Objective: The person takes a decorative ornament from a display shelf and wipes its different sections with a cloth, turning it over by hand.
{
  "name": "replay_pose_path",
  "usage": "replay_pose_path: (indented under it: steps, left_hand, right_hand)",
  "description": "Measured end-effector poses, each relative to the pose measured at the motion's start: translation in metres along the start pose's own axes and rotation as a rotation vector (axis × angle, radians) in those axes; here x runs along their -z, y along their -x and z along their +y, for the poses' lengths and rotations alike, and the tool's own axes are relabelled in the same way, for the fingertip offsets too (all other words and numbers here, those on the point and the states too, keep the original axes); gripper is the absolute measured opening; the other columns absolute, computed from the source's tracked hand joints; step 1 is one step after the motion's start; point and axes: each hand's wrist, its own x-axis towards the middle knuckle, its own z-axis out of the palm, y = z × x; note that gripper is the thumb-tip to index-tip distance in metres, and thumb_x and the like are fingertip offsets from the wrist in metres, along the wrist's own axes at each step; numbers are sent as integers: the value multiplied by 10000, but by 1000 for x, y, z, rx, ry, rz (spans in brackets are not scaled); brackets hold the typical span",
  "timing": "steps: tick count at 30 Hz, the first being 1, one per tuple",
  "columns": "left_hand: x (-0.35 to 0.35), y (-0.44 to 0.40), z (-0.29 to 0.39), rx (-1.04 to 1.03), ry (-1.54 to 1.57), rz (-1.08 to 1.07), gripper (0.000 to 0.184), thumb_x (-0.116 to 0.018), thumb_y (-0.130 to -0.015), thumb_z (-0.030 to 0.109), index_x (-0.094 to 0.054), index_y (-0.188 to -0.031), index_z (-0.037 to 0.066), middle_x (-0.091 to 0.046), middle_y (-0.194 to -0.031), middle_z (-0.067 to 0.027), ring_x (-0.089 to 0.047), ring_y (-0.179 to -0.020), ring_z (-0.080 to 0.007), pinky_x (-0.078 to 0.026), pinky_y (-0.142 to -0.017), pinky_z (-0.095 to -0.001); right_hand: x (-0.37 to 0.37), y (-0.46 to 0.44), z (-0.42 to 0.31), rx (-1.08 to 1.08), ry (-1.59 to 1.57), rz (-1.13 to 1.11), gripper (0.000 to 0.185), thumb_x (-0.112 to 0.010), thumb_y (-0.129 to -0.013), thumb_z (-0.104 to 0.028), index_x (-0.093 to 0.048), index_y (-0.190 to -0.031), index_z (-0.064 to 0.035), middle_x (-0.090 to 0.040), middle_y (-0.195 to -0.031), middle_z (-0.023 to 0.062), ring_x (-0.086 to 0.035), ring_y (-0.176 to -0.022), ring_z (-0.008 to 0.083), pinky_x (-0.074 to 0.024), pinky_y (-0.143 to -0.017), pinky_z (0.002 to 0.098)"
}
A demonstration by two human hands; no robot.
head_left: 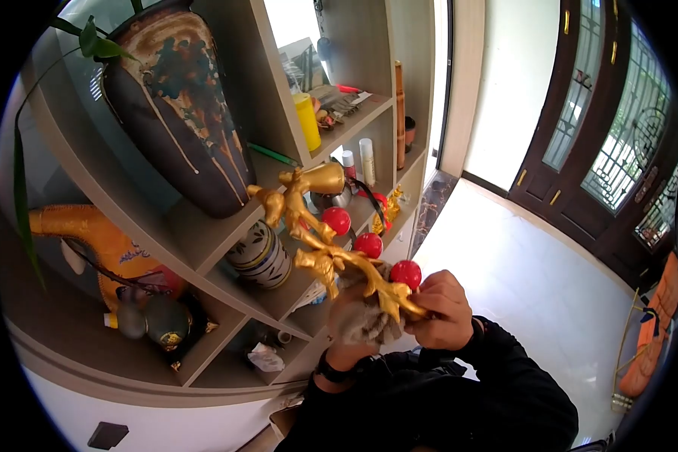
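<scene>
A golden branch-shaped ornament (373, 275) with bird-like figures and several red balls (405, 274) is held up in front of the shelves. My right hand (442, 313) has its fingers closed round the golden tip at the ornament's lower right end. Beneath the branch, my left hand (354, 305) is partly covered by the ornament and by a greyish-brown cloth (365, 324), which it holds against the underside.
A wooden shelf unit (279, 169) fills the left, with a large dark vase (181, 105), a patterned jar (260, 255), a yellow cup (306, 122) and a dark bottle (166, 328). Dark double doors (580, 135) stand at the upper right, beyond the pale floor (505, 264).
</scene>
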Motion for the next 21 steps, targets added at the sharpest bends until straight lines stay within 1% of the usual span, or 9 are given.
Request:
replay_pose_path:
  steps: [5,7,9,11,12,16,18,19,21]
  left_hand:
    - [3,11,-1,-70,-303,143,393,-547,-714,147,-433,-1055,-10,-468,-1065,-100,-472,-976,-186,-386,-845,-315]
    - [-3,12,10,-244,-741,193,408,-581,-697,175,-448,-1039,-4,-473,-1045,-95,-471,-970,-199,-383,-847,-320]
    - [-10,11,19,-552,-1481,109,426,-616,-681,204,-463,-1023,2,-479,-1024,-91,-470,-964,-212,-380,-849,-326]
    - [-18,5,23,-630,-1544,121,444,-650,-664,232,-478,-1007,8,-484,-1004,-86,-470,-958,-224,-378,-851,-332]
    - [-24,4,19,-325,-830,329,519,-684,-630,200,-448,-1049,3,-467,-1029,-105,-475,-949,-244,-381,-849,-350]
    - [-11,0,18,-411,-897,132,616,-716,-598,159,-395,-1102,9,-416,-1105,-148,-467,-972,-260,-389,-844,-355]
    - [-18,-1,14,-420,-697,214,411,-636,-700,138,-489,-1054,-10,-453,-1104,-188,-487,-976,-281,-403,-824,-355]
    - [-18,-1,14,-152,-253,277,383,-621,-706,102,-496,-1049,-10,-455,-1100,-186,-487,-974,-282,-404,-825,-347]
    - [-18,-2,16,53,194,287,349,-595,-711,43,-506,-1045,-8,-459,-1093,-180,-488,-973,-276,-407,-825,-337]
  right_hand:
    - [-9,9,4,-143,-23,179,114,-566,-582,26,-547,-617,-81,-562,-771,115,-479,-549,201,-392,-517,296]
    - [-9,10,4,-160,-19,194,115,-558,-582,27,-545,-618,-81,-563,-774,117,-481,-548,199,-392,-516,295]
    - [-7,9,3,-159,-17,135,103,-569,-580,14,-542,-613,-79,-564,-776,121,-481,-542,200,-394,-515,290]
    - [-4,3,1,-128,8,107,94,-566,-580,13,-529,-599,-71,-563,-776,125,-481,-540,201,-396,-515,292]
    - [-3,1,0,-95,37,86,89,-564,-580,12,-517,-584,-63,-563,-776,129,-481,-539,202,-398,-515,293]
    - [-2,2,-2,-102,3,39,120,-570,-565,30,-481,-558,-50,-561,-770,136,-482,-536,207,-401,-514,295]
    - [-5,2,-3,-129,10,109,155,-574,-555,55,-454,-546,-43,-556,-781,129,-483,-542,216,-399,-511,304]
    - [-6,2,-4,-131,10,111,155,-574,-555,55,-454,-546,-43,-556,-781,129,-483,-542,216,-399,-511,304]
    - [-7,3,-6,-277,-85,149,164,-584,-564,69,-478,-556,-56,-547,-786,117,-484,-558,230,-396,-520,315]
